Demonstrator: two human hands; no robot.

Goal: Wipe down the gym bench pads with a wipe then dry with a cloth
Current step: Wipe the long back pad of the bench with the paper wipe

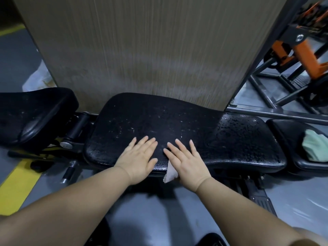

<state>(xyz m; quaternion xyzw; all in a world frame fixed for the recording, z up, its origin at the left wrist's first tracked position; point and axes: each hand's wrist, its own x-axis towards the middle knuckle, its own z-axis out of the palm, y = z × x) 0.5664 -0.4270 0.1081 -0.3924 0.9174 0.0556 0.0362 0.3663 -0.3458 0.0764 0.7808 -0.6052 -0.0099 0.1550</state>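
Cloth (171, 173) mostly hidden under flat right hand (185, 161), left hand (139, 158) flat beside on bench pad (239, 139), fingers straight and apart.

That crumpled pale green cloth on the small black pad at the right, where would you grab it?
Pinch the raised fold at the top of the crumpled pale green cloth, coming down from above with the right hand, the nearer one. It lies in a loose heap on the small black pad, so its upper folds stand free; its right side runs out of view.
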